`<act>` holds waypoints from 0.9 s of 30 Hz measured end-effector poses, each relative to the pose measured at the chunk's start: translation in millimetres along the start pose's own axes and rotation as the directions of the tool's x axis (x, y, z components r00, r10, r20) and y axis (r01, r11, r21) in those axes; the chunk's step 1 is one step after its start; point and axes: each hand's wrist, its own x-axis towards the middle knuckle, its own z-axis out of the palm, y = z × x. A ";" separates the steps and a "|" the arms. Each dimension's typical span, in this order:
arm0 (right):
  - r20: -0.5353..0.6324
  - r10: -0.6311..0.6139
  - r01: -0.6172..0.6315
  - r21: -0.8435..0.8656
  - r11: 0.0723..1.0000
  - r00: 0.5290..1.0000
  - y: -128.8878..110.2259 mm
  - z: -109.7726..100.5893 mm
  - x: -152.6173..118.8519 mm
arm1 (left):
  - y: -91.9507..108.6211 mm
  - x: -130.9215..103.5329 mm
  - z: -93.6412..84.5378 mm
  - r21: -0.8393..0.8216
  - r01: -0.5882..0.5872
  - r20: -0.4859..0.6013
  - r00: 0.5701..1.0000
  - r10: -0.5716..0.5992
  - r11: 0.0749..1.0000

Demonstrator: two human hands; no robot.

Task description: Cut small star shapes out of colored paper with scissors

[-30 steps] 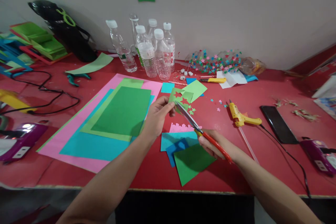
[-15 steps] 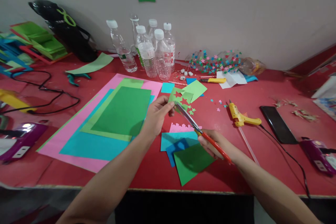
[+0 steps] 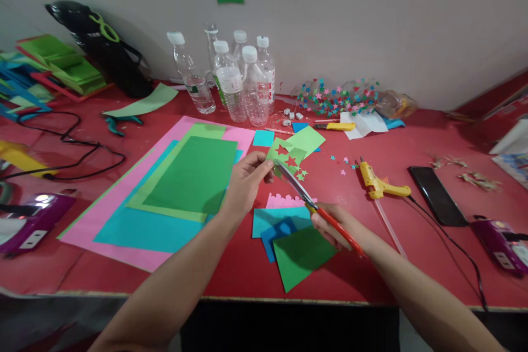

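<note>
Between thumb and fingers, my left hand [image 3: 247,179] pinches the left end of a light green paper [image 3: 297,154] that has star-shaped holes. My right hand [image 3: 338,225] is closed round the orange handles of the scissors [image 3: 295,181]. Their metal blades point up and left, with the tips at the paper beside my left fingertips. Small light green stars [image 3: 302,175] lie just right of the blades. Below the scissors are a pink strip with a cut edge [image 3: 284,201], a turquoise sheet [image 3: 262,223] and a dark green sheet [image 3: 303,258].
Stacked coloured sheets [image 3: 190,170] lie at the left. Plastic bottles [image 3: 256,93] stand by the wall, with a yellow cutter [image 3: 334,127] to their right. A yellow glue gun [image 3: 379,184] with a cord and a black phone [image 3: 438,195] lie at the right.
The holed light green paper has shifted very slightly to the right and down. Both hands and the scissors are almost where they were.
</note>
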 end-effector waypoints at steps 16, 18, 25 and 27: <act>-0.020 0.035 -0.034 0.026 0.999 0.999 0.8 2.9 1.4 | 1.5 -1.0 3.2 -0.013 0.008 -0.008 1.000 -0.008 1.000; -0.025 0.033 -0.032 0.037 0.999 0.999 0.7 3.3 1.4 | 0.9 -0.8 3.1 -0.016 0.005 -0.007 1.000 -0.005 1.000; -0.018 0.044 -0.044 0.039 0.998 0.999 2.7 2.7 2.1 | -1.9 -0.6 3.1 -0.029 0.005 -0.006 1.000 -0.005 1.000; -0.019 0.032 -0.031 0.031 0.999 0.999 2.4 2.2 2.2 | -2.2 -0.8 2.8 -0.031 0.010 -0.010 1.000 -0.010 0.999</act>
